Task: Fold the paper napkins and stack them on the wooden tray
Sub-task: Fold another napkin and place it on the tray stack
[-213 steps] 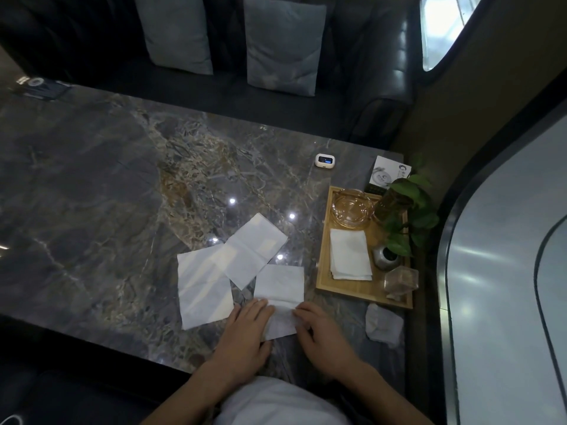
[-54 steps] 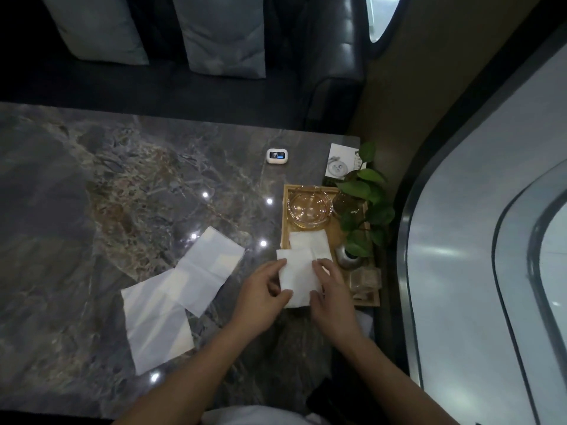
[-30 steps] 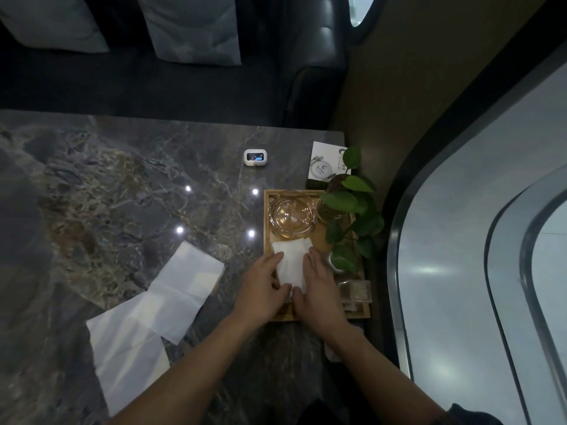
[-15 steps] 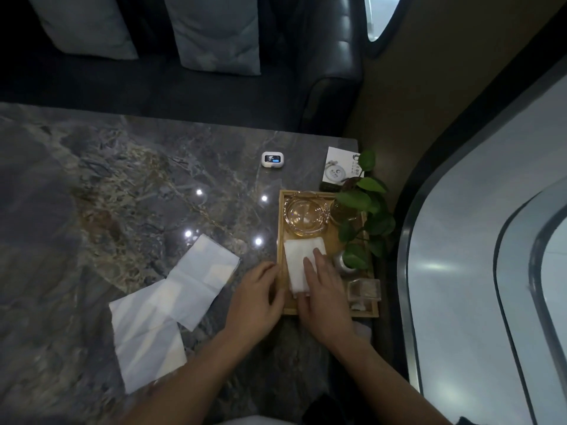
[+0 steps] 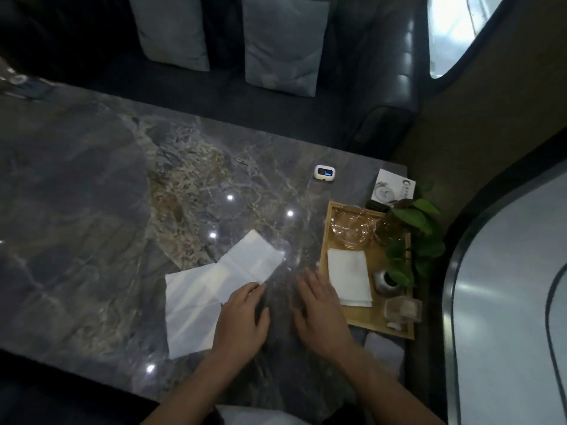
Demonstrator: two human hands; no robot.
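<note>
Both hands have left the tray (image 5: pixel 365 322): the left hand (image 5: pixel 242 322) rests flat, fingers spread, on two overlapping unfolded napkins (image 5: pixel 196 299); the right hand (image 5: pixel 319 314) lies open on the veined marble worktop (image 5: pixel 92 210). Folded white squares (image 5: pixel 348 276) sit stacked on the pale wood.

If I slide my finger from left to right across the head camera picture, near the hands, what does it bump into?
unfolded napkins → left hand → right hand → stack of folded napkins on the wooden tray → small grey pot → green plant
</note>
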